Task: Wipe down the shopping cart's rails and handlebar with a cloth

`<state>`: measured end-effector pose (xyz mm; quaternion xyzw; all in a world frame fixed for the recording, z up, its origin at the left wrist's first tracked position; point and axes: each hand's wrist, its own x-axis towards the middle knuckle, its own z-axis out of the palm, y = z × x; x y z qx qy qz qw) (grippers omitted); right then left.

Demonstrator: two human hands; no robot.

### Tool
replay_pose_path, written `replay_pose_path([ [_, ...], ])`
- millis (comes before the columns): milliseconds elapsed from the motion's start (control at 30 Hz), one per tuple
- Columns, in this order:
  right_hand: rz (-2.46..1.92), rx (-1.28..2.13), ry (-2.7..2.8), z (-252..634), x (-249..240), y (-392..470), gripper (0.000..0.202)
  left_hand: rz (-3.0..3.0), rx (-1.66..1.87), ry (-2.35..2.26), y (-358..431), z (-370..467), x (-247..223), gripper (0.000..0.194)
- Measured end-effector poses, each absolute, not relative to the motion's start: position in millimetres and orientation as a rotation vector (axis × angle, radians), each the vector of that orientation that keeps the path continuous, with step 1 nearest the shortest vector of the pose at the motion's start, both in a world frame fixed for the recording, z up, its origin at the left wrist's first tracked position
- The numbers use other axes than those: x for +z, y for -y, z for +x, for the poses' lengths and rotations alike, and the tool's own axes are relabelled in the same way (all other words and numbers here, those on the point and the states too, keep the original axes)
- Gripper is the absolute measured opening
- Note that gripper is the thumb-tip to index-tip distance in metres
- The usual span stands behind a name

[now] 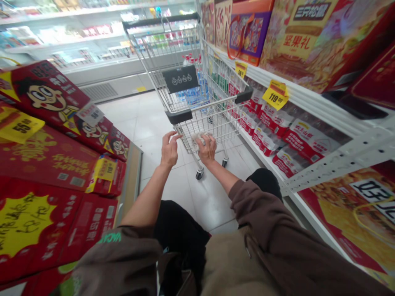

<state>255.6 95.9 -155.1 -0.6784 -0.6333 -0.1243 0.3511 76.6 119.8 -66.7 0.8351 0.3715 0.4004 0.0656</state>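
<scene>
A metal shopping cart (pixel 212 107) with black corner bumpers stands in front of me. My right hand (pixel 208 149) is closed on a whitish, crumpled cloth (pixel 195 143), pressed against the wires of the cart's low front end. Beside the cart's left front corner, my left hand (pixel 169 151) is raised with its fingers loosely bent and apart. Its index fingertip is at the wire edge, and whether it touches is hard to tell. A dark sign plate (pixel 180 79) hangs on the cart.
Stacked red gift boxes (pixel 61 164) line my left side. On the right, a white shelf (pixel 311 119) carries boxes above and packs of bottles (pixel 274 123) below. A lit display case (pixel 77 49) runs behind the cart. White floor tiles (pixel 173 189) lie underneath.
</scene>
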Motion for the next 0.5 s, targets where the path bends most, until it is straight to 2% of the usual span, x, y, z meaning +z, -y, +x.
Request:
replay_pose_path([
  [200,-1.89,-0.193,1.755,232,-159,-91,0.038,2.552,0.957,-1.044,-127,76,-78,0.068],
  [367,-1.572,-0.245,2.085,205,-164,-84,0.03,2.454,0.967,-1.185,-123,85,-81,0.07],
  [500,-1.518,-0.277,2.113,236,-163,-90,0.026,2.475,0.916,-1.209,-119,81,-79,0.076],
])
